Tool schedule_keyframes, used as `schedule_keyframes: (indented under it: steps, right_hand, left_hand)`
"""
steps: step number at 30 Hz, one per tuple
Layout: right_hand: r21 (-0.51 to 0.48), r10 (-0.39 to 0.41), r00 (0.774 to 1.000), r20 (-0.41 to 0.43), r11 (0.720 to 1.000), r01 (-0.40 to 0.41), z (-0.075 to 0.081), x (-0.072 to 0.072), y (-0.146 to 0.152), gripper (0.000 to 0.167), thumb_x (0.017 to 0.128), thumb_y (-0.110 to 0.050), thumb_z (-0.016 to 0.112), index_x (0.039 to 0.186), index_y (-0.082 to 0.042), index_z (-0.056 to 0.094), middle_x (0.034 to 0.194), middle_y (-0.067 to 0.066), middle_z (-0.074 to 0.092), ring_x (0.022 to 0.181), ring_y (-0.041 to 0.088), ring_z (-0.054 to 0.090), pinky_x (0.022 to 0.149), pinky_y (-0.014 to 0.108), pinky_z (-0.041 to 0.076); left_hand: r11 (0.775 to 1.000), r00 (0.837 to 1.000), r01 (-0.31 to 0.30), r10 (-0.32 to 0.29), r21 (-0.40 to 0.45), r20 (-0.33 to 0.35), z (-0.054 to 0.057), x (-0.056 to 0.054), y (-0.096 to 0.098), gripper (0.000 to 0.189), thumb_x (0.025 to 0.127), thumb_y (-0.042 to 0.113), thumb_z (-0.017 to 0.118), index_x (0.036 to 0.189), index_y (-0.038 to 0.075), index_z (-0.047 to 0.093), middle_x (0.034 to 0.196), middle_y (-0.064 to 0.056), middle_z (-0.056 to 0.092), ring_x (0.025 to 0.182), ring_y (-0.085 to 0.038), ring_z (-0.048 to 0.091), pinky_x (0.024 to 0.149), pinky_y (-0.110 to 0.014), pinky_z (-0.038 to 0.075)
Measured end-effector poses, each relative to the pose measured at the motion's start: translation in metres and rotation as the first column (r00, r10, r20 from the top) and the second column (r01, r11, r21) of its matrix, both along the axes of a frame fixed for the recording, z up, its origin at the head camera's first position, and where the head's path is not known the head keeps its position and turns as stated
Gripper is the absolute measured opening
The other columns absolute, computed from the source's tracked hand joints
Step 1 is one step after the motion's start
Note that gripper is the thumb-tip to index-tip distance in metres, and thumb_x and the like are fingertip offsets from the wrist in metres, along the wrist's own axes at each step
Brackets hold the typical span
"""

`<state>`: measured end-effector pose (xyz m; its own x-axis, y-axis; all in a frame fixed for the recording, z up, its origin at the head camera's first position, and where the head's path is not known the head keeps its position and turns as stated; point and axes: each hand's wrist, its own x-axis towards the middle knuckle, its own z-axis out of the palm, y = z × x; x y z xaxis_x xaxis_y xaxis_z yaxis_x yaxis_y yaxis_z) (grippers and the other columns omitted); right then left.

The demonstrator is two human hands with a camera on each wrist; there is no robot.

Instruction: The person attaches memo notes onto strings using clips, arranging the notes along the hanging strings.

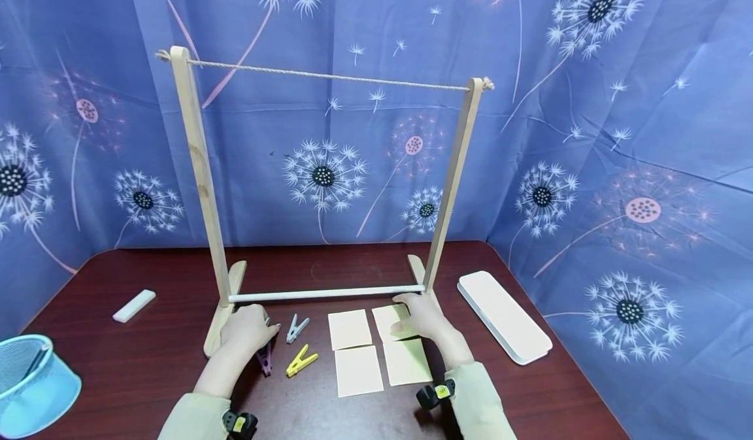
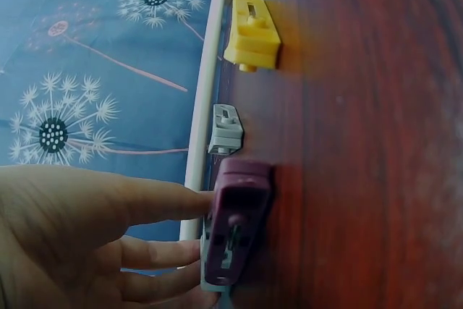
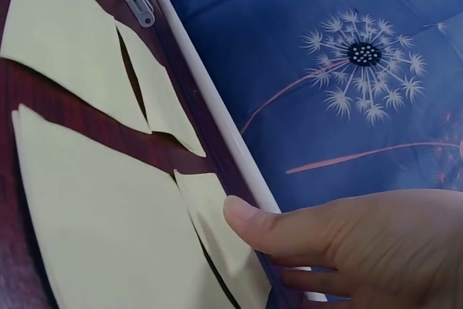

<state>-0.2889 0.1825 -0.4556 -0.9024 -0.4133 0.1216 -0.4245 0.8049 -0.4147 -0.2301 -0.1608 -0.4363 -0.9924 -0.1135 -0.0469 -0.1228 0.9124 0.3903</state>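
My left hand is at the table by the frame's left foot, its thumb and fingers around a pale clothespin mostly hidden behind a purple clothespin. To its right lie a grey clothespin and a yellow clothespin. Several pale yellow paper squares are laid out in two rows. Over the back right paper square is my right hand, fingers toward its far edge and thumb at the paper's surface in the right wrist view.
A wooden frame stands behind the hands, with a rope across its top and a white rod low down. A white case lies at the right, a white block and a blue mesh holder at the left.
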Motion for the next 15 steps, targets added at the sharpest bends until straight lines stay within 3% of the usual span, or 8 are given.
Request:
schedule_keyframes:
  steps: [8, 15]
  right_hand:
    - [0.06, 0.022, 1.0, -0.013, 0.998, -0.021, -0.0062, -0.0003, 0.0021, 0.055, 0.076, -0.015, 0.083, 0.122, 0.006, 0.062, 0.123, 0.019, 0.066, 0.12, 0.035, 0.058, 0.105, 0.05, 0.041]
    - [0.012, 0.033, 0.999, 0.041, 0.999, -0.034, -0.0029, -0.0008, 0.0027, 0.053, 0.076, -0.004, 0.081, 0.123, 0.008, 0.061, 0.125, 0.023, 0.063, 0.121, 0.038, 0.056, 0.104, 0.05, 0.041]
  left_hand:
    - [0.999, 0.999, 0.041, -0.041, -0.027, -0.014, 0.0017, -0.0004, 0.0, 0.016, 0.084, 0.023, 0.074, 0.084, 0.008, 0.068, 0.085, -0.01, 0.068, 0.08, -0.028, 0.065, 0.064, -0.045, 0.052]
    - [0.997, 0.997, 0.072, -0.073, -0.033, -0.026, 0.0011, -0.0014, -0.0034, 0.012, 0.082, 0.018, 0.076, 0.087, 0.009, 0.071, 0.091, -0.012, 0.07, 0.088, -0.034, 0.065, 0.068, -0.049, 0.052]
